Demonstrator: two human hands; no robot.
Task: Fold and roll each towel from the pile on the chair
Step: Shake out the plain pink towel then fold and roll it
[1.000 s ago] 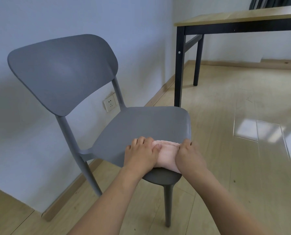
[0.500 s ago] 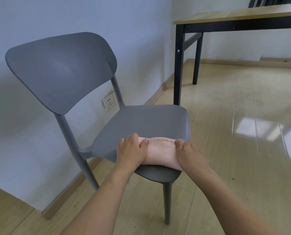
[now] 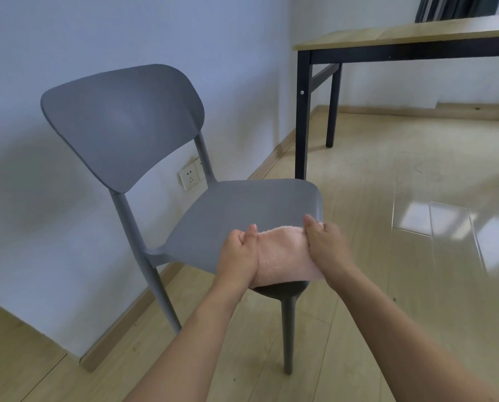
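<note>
A grey chair (image 3: 242,204) is standing by the wall, a wooden table (image 3: 402,36) behind it. My left hand (image 3: 238,256) and right hand (image 3: 326,245) are each gripping an end of the pink rolled towel (image 3: 283,253) at the seat's front edge, thumbs on top.

Two bare forearms are being shown rising from the bottom edge of the head view, ending in the left hand (image 3: 238,256) and the right hand (image 3: 326,248). No sleeves are being worn over the visible parts of the arms; they are being seen uncovered from below the elbow to the wrist. No watch, ring, bracelet or glove is being worn. Short, unpainted nails are being shown on the thumbs. The rest of the person is being kept out of view.
</note>
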